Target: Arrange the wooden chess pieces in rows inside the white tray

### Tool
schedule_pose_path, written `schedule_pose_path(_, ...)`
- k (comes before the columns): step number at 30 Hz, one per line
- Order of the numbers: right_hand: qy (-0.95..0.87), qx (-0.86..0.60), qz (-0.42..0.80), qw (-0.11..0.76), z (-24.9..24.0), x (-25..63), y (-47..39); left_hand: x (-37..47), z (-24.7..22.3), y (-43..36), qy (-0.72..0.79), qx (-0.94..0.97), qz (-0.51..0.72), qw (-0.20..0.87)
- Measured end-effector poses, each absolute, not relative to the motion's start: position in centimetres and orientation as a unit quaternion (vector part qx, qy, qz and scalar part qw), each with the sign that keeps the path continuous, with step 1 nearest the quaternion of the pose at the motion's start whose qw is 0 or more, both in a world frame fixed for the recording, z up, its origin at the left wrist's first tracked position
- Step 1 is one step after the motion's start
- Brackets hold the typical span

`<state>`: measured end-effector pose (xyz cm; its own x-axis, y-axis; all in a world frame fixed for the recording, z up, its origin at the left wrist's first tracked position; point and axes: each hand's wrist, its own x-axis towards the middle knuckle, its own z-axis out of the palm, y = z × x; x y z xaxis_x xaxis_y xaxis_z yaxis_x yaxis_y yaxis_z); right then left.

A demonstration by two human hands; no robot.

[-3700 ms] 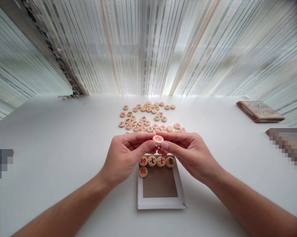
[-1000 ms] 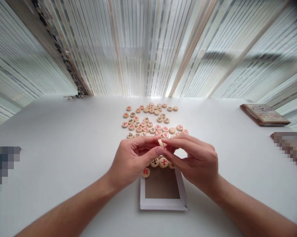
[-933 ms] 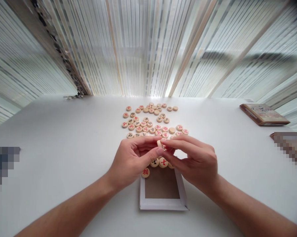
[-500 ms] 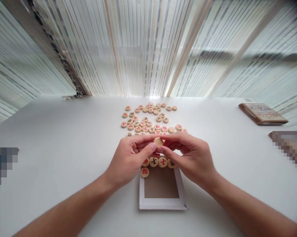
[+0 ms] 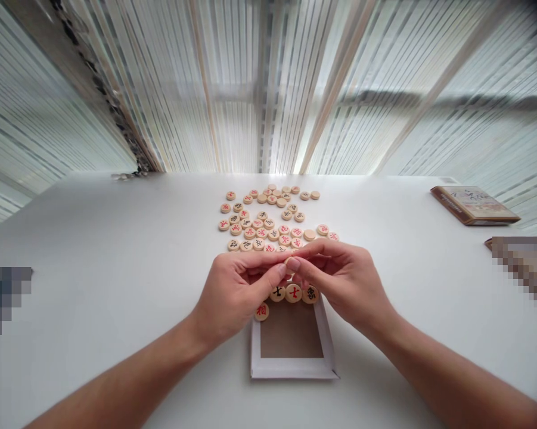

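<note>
My left hand (image 5: 239, 286) and my right hand (image 5: 340, 280) meet above the far end of a shallow white box tray (image 5: 288, 368). Between their thumbs and fingertips they pinch one round wooden xiangqi piece (image 5: 289, 261), mostly covered by the fingers. Inside the tray, a row of pieces lies below my hands, among them a red-marked piece (image 5: 294, 293) and a black-marked piece (image 5: 310, 294). Another red-marked piece (image 5: 261, 311) sits at the tray's left side, beneath that row. The row's left end is partly hidden by my left hand.
Many loose xiangqi pieces (image 5: 249, 233), red-marked, black-marked and some blank side up, are scattered beyond my hands on the white table (image 5: 116, 250). A printed box (image 5: 476, 204) lies at the right. Striped curtains (image 5: 232, 83) hang behind the table.
The piece between my hands has been turned and is now more covered by the thumbs. My right thumb has moved up over it. The tray and the loose pieces stay put.
</note>
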<state>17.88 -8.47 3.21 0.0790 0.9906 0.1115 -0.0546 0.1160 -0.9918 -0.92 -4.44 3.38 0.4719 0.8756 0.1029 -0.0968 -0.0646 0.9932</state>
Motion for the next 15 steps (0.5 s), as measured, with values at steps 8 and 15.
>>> schedule_pose_path(8, -0.428, -0.479, 0.545, 0.538, 3.28, 18.18, -7.99, -0.81, 3.87, -4.27, 0.329, 0.522, 0.389, 0.684)
schedule_pose_path(15, -0.418, -0.455, 0.578, 0.534, 2.97, 18.0, -8.0, -0.61, 4.07, -3.93, 0.359, 0.461, 0.388, 0.713)
